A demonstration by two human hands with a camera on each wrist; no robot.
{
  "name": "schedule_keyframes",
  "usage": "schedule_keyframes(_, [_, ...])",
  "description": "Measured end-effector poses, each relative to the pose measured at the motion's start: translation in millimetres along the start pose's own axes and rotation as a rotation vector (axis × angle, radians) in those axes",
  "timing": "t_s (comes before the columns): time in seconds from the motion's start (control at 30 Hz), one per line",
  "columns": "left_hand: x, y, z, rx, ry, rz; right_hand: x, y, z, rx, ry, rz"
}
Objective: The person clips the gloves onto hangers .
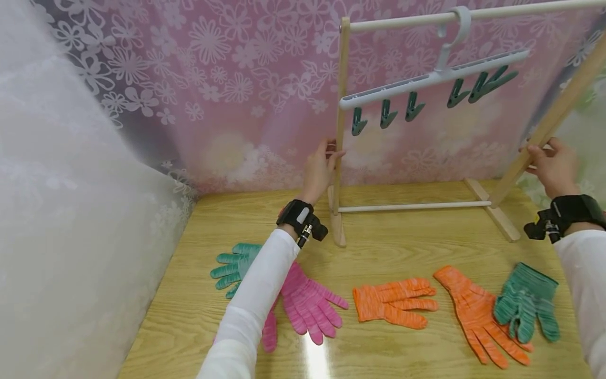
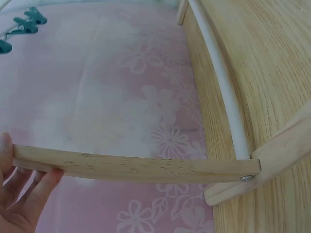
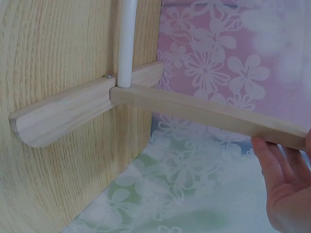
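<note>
A small clothes rack with wooden posts and white bars stands at the back of the table. My left hand (image 1: 320, 169) grips its left post (image 2: 131, 166) between thumb and fingers, about midway up. On the other side my right hand (image 1: 555, 164) holds the right post (image 3: 209, 112) the same way. From the top bar (image 1: 402, 22) hangs a white hanger (image 1: 435, 78), tilted with its left end lower. Several dark green clothespins (image 1: 413, 107) dangle from the hanger, with nothing clipped in them.
Knitted gloves lie on the wooden table (image 1: 402, 242): pink (image 1: 312, 305) and green (image 1: 234, 266) partly under my left sleeve, orange (image 1: 395, 302) in the middle, another orange glove (image 1: 478, 316) overlapped by a green glove (image 1: 527, 302) at right. A floral curtain (image 1: 246, 105) hangs behind.
</note>
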State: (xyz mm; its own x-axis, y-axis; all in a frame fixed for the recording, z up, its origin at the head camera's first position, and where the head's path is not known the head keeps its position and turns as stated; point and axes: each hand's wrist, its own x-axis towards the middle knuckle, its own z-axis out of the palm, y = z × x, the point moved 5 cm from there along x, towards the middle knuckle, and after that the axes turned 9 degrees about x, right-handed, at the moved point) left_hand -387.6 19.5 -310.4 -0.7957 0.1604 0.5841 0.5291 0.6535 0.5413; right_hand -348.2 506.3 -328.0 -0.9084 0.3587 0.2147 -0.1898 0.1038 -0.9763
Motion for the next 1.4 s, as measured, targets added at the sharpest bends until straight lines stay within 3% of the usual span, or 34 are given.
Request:
schedule_keyframes(0.1, [-0.6, -2.4, 1.1, -0.014, 0.011, 0.022, 1, 1, -2, -0.118, 0.023, -0.013])
schedule_keyframes(0.27, [-0.1, -2.6, 0.6, -0.003, 0.024, 0.036, 1, 0, -1, -0.137, 0.019, -0.017])
schedule_keyframes(0.47, [-0.7, -6.1, -2.5, -0.074, 0.004, -0.004, 0, 1, 2, -0.162, 0.026, 0.006])
schedule_keyframes(0.8, [-8.3, -18.5, -13.1, -0.125, 0.002, -0.035, -18, -7, 14, -0.01, -0.058, -0.036])
schedule_keyframes(1.07, [-16.1, -30.8, -23.6, -0.101, 0.029, -0.044, -28, -5, 28, -0.068, -0.076, -0.07])
schedule_keyframes(1.4, [-24.1, -44.2, -34.1, -0.172, 0.014, -0.077, -31, 1, 39, -0.046, -0.035, -0.075])
